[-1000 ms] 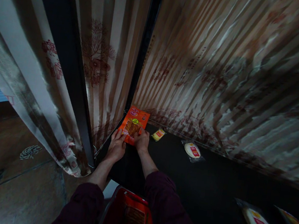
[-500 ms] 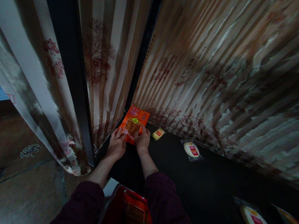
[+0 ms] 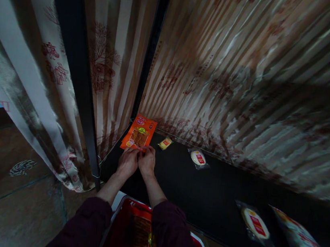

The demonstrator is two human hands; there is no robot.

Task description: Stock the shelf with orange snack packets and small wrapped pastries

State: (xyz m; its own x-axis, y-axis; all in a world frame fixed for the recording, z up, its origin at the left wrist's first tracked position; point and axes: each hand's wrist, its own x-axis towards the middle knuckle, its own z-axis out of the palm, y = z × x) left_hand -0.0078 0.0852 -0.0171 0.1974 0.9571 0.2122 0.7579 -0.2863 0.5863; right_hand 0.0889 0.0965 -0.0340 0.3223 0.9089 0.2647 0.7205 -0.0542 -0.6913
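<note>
An orange snack packet (image 3: 140, 131), with a printed window of brown strips, lies at the far left corner of the black shelf (image 3: 187, 187). Both hands meet at its lower edge. My left hand (image 3: 128, 162) has its fingers curled onto that edge, their tips partly hidden. Close beside it, my right hand (image 3: 147, 161) pinches the lower right part of the packet. Below my forearms, a red basket (image 3: 119, 225) holds similar orange packets (image 3: 141, 236), partly covered by my right sleeve.
A small yellow packet (image 3: 165, 143) and a round white packaged item (image 3: 198, 158) lie right of my hands. Another round package (image 3: 255, 223) and a larger bag (image 3: 303, 243) are farther right. Patterned curtains (image 3: 220, 74) and a dark post (image 3: 83, 72) bound the shelf.
Both hands have slid down from the packet's sides to its lower edge and drawn closer together. The packet stays in the corner; the view has shifted slightly right.
</note>
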